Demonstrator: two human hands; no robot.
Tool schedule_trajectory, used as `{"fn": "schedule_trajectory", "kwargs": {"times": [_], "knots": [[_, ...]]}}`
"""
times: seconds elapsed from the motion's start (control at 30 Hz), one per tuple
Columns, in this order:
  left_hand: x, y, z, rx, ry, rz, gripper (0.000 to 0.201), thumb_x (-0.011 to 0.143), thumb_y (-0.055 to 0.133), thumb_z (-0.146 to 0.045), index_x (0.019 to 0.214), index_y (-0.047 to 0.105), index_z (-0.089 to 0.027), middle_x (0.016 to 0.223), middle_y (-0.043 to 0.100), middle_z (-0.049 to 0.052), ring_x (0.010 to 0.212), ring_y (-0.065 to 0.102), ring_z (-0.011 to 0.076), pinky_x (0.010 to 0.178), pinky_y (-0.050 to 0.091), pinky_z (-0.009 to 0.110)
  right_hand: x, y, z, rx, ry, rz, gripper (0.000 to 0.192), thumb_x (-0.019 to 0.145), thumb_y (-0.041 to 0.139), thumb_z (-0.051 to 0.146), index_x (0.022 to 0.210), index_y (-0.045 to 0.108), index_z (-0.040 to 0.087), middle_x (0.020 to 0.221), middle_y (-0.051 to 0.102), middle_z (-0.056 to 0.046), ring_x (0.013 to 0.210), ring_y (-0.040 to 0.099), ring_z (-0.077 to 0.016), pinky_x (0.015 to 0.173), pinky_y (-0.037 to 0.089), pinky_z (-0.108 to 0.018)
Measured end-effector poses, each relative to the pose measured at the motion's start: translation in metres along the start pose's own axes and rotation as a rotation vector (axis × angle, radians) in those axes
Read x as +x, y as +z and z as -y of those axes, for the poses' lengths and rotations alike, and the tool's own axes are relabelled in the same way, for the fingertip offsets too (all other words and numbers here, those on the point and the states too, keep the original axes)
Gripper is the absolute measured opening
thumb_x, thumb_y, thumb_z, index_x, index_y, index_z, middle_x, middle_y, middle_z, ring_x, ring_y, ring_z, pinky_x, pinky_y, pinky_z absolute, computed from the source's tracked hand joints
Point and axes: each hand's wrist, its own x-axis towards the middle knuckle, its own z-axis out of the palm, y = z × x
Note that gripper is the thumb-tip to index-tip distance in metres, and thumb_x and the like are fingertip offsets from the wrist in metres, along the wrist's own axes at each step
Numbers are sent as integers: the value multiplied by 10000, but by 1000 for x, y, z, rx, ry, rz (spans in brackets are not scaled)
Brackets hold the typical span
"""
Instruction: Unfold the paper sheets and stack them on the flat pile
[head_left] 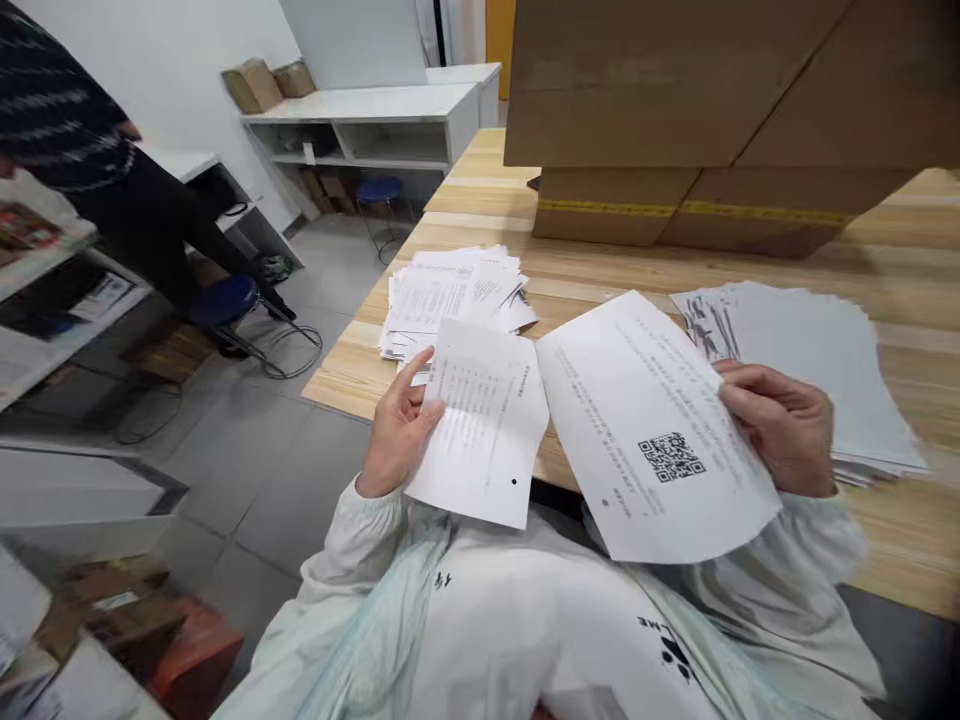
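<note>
My left hand (401,428) pinches the left edge of a printed sheet (484,430) with lines of text and a black dot near its lower corner. Gripped at its right edge by my right hand (784,425) is a larger-looking sheet with a QR code (660,440), tilted toward me. The inner edges meet near the top and spread apart lower down; whether the two are joined I cannot tell. Just beyond my left hand lies a loose pile of printed papers (450,290). A thicker stack of paper (810,370) rests behind my right hand.
Large cardboard boxes (675,90) stand on the wooden table (472,220) at the far side. To the left are a blue stool (225,300), a standing person (82,130) and white shelving (390,110). Boxes and an orange container (196,650) sit at lower left.
</note>
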Motion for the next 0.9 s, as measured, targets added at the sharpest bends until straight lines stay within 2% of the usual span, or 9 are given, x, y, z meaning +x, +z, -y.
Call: {"fn": "schedule_trajectory", "kwargs": {"times": [0.13,0.27,0.4,0.5,0.63,0.73,0.83,0.9], "knots": [[1,0,1,-18,27,-8,746,782,745,-255,1474,467,-248,613,489,-77,519,443,72,507,372,196,0,1,-3,-28,-2,41,74,513,760,253,503,699,212,701,712,-10,682,601,-141,642,441,-262],[0,-2,3,-25,37,-19,754,774,756,-277,1474,474,-285,715,613,-30,560,520,93,537,451,219,0,2,-5,-15,-27,48,67,532,761,248,524,707,209,707,711,-17,701,612,-146,664,454,-270],[0,-6,7,-6,37,-34,715,774,761,-284,1447,520,-282,766,662,-8,616,575,114,592,494,248,-1,5,-4,-31,-42,47,69,546,756,243,528,701,204,711,708,-24,711,620,-152,681,466,-284],[1,-10,10,50,57,-55,566,773,758,-276,1327,647,-250,873,723,19,756,633,137,711,515,264,-1,5,-6,-59,-78,60,69,572,746,234,537,696,202,719,706,-31,722,629,-165,690,478,-303],[1,-9,10,124,6,-73,271,788,713,-264,1036,796,-195,1026,770,60,938,668,188,819,507,284,-3,7,-8,-76,-174,109,69,645,745,210,586,710,206,729,704,-39,754,646,-180,710,498,-321],[0,3,12,122,-7,-86,233,794,676,-245,976,810,-187,956,781,54,888,675,187,787,507,283,-14,24,-4,-98,-313,281,53,736,743,186,692,739,216,781,713,-31,772,657,-165,706,511,-297],[0,20,15,81,11,-64,268,799,660,-232,1024,801,-195,963,781,49,875,676,183,770,508,279,-30,55,2,-123,-453,561,76,818,705,162,793,744,223,818,714,-22,747,655,-136,653,512,-259],[-1,31,15,37,1,-34,288,809,677,-263,1068,789,-200,973,781,53,869,678,183,756,509,276,-39,77,3,-120,-506,665,108,857,669,146,858,748,219,847,717,-28,747,656,-122,629,509,-236]]}}
